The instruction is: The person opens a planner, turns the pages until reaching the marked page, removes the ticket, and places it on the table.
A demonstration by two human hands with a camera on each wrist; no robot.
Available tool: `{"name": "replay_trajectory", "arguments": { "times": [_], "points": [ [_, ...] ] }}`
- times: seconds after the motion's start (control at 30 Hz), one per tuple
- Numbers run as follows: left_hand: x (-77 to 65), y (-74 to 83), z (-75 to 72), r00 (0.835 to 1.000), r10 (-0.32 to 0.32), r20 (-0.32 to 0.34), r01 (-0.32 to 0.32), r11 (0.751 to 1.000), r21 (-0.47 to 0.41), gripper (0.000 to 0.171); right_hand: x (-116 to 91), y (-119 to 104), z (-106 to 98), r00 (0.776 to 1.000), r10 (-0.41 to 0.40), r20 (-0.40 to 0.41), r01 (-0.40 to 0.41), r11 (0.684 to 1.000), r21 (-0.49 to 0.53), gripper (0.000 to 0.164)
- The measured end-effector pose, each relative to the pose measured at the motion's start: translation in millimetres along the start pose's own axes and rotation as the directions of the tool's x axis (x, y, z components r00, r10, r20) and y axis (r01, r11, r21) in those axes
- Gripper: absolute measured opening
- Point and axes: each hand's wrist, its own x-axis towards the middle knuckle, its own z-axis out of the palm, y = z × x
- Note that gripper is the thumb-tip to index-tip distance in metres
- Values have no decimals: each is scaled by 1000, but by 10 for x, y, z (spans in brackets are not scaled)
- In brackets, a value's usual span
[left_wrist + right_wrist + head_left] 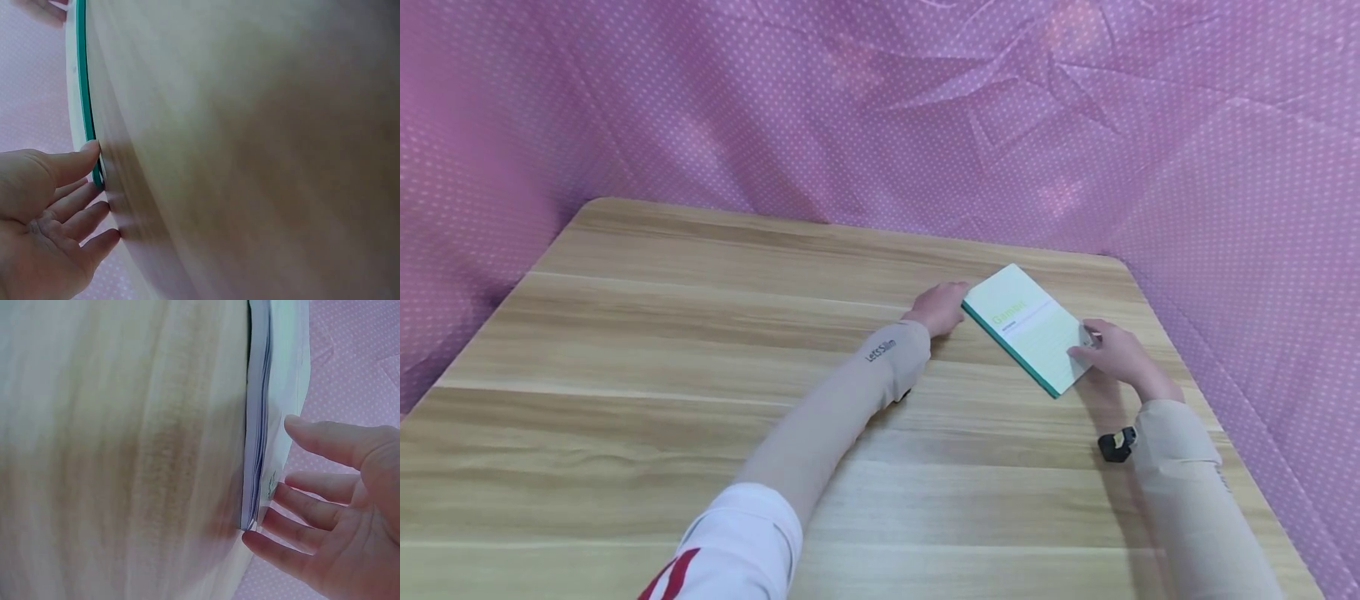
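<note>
A notebook (1026, 325) with a pale green cover and a darker green spine lies at an angle on the wooden table. At its left corner is my left hand (940, 308). In the left wrist view, the thumb touches the green spine (84, 75) near its end, and the fingers lie loosely bent beside the corner. My right hand (1116, 354) is at the opposite side, its thumb over the cover. The right wrist view shows its fingers spread and nearly straight beside the page edges (256, 425), the lower fingertips by the corner.
The wood-grain table (647, 358) has rounded far corners. Pink dotted cloth (850, 108) hangs behind it and along both sides. A small black device (1116, 445) is on the right wrist.
</note>
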Motion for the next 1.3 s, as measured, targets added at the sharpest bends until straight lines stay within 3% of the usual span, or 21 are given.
{"name": "replay_trajectory", "arguments": {
  "times": [0.2,0.57,1.3],
  "points": [
    [9,-7,-6,1000,30,-1,-30,999,14,44,-20,-22,-4,1000,5,9,-5,1000,7,69],
    [-10,-82,-29,1000,28,-3,-28,999,39,50,-110,-119,55,1000,-13,2,13,999,35,66],
    [-137,-361,-204,996,85,12,-85,996,39,51,-359,-434,259,996,-83,-41,87,990,109,60]
  ]
}}
